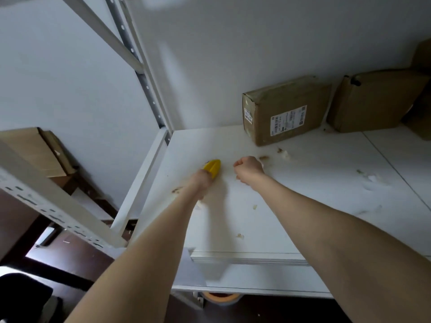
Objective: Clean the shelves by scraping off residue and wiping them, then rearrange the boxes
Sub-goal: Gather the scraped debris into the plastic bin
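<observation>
White shelf board [303,206], dotted with brownish residue scraps [263,157], lies under both hands. The left hand [200,180] grips a yellow plastic scraper [212,167] against it. The right hand [248,167] rests just beside, curled in an empty-looking fist. Hard strokes could flick scraps toward the brown cardboard box [286,110] behind, or gouge the surface.
</observation>
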### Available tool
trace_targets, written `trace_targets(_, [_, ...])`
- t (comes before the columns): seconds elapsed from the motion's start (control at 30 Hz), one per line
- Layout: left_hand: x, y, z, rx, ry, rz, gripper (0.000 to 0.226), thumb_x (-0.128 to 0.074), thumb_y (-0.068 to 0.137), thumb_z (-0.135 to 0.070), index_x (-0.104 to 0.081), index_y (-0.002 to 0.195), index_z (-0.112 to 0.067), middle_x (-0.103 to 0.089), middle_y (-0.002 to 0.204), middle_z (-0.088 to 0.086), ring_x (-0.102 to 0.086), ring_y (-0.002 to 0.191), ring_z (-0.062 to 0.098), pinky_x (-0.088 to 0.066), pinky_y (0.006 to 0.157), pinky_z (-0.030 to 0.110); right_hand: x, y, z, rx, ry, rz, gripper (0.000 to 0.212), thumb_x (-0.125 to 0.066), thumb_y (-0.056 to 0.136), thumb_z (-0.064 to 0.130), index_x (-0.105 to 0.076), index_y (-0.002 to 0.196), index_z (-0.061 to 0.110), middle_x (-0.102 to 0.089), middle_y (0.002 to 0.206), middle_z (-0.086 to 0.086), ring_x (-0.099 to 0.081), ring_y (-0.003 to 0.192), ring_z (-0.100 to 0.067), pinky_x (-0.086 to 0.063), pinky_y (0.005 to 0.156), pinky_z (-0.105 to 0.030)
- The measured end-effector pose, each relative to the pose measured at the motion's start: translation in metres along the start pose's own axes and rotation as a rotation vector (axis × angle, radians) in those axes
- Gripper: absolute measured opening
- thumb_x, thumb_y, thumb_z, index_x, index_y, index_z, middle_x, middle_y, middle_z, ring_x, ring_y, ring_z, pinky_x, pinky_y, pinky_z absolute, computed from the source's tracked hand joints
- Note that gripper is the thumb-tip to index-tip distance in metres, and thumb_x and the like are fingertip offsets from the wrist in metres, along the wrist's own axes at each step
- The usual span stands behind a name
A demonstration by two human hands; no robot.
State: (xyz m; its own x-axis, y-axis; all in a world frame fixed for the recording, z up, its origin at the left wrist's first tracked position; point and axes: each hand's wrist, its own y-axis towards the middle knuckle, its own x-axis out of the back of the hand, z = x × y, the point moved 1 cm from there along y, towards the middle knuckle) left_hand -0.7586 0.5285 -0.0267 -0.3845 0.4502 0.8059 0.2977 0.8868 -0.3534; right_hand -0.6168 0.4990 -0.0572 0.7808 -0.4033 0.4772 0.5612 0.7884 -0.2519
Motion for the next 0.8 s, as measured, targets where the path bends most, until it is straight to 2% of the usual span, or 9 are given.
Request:
trace_targets(0.03, [-0.001,-0.004,-0.007,-0.027,-0.038,0.027,0.035,-0.029,0.099,-0.021,-0.054,0.113,0.0,-0.063,0.099,0.024,-0.055,0.06,0.036,-0.045,0.05,0.032,0.0,-0.001,0.001,0.002,0.002,0.0,0.016,-0.048,0.089,0.015,-0.064,0.091,0.02,-0.066,0.115,-0.014,-0.064,0.106,-0.031,-0.053,0.089,-0.038])
trace_targets(0.1, [0.005,-0.005,-0.01,-0.059,-0.093,0.004,0.026,-0.03,0.099,-0.018,-0.051,0.095,-0.003,-0.056,0.078,0.019,-0.046,0.052,0.029,-0.038,0.046,0.028,0.001,-0.002,0.005,0.003,-0.002,-0.001,0.023,-0.049,0.089,0.016,-0.068,0.102,0.016,-0.067,0.114,-0.013,-0.064,0.105,-0.031,-0.052,0.087,-0.037])
trace_targets(0.17, [0.016,-0.001,0.0,-0.034,-0.077,-0.112,0.028,-0.032,0.097,-0.011,-0.055,0.105,0.002,-0.061,0.099,0.026,-0.062,0.08,0.039,-0.052,0.068,0.039,0.0,-0.003,0.007,0.009,-0.002,0.007,0.024,-0.049,0.089,0.016,-0.067,0.104,0.016,-0.067,0.114,-0.012,-0.064,0.105,-0.03,-0.052,0.086,-0.037])
trace_targets(0.23, [0.026,0.004,0.024,0.064,-0.02,-0.227,0.033,-0.034,0.094,-0.008,-0.054,0.119,0.003,-0.06,0.119,0.024,-0.059,0.108,0.039,-0.049,0.092,0.041,0.001,-0.004,0.007,0.012,0.013,0.017,0.019,-0.048,0.089,0.015,-0.065,0.095,0.019,-0.067,0.113,-0.012,-0.064,0.104,-0.03,-0.054,0.088,-0.038])
trace_targets(0.3, [0.031,0.007,0.051,0.155,0.001,-0.284,0.036,-0.038,0.095,-0.011,-0.052,0.126,0.0,-0.057,0.127,0.021,-0.055,0.116,0.037,-0.044,0.099,0.039,0.002,-0.004,0.002,0.002,0.022,0.019,0.016,-0.047,0.09,0.014,-0.06,0.084,0.021,-0.067,0.112,-0.012,-0.065,0.103,-0.03,-0.055,0.088,-0.04])
trace_targets(0.4, [0.023,0.008,0.062,0.244,-0.026,-0.253,0.037,-0.039,0.097,-0.009,-0.048,0.132,0.002,-0.052,0.133,0.021,-0.049,0.123,0.036,-0.042,0.099,0.039,0.005,-0.004,-0.008,-0.011,0.022,0.0,0.02,-0.048,0.09,0.013,-0.057,0.076,0.022,-0.066,0.113,-0.013,-0.064,0.103,-0.031,-0.054,0.086,-0.039])
trace_targets(0.5, [0.006,0.003,0.039,0.175,-0.124,-0.186,0.038,-0.034,0.099,-0.012,-0.05,0.127,0.008,-0.054,0.128,0.026,-0.055,0.117,0.04,-0.047,0.098,0.044,0.004,-0.001,-0.013,-0.018,0.001,0.005,0.028,-0.048,0.09,0.011,-0.051,0.065,0.025,-0.066,0.114,-0.013,-0.064,0.105,-0.031,-0.053,0.087,-0.039])
trace_targets(0.63, [0.002,-0.004,0.018,0.081,-0.154,-0.087,0.041,-0.03,0.099,-0.016,-0.047,0.131,0.004,-0.053,0.13,0.027,-0.058,0.11,0.043,-0.054,0.071,0.045,-0.004,-0.004,-0.005,-0.014,0.0,0.004,0.021,-0.048,0.089,0.016,-0.054,0.07,0.024,-0.067,0.113,-0.012,-0.065,0.103,-0.031,-0.054,0.089,-0.039])
trace_targets(0.8, [0.02,-0.013,0.051,0.169,-0.037,-0.323,0.039,-0.034,0.094,-0.007,-0.05,0.13,-0.003,-0.053,0.133,0.019,-0.052,0.12,0.036,-0.043,0.097,0.039,-0.016,-0.011,0.013,0.027,-0.024,0.064,0.013,-0.048,0.089,0.016,-0.059,0.088,0.022,-0.066,0.115,-0.011,-0.064,0.106,-0.029,-0.05,0.083,-0.034])
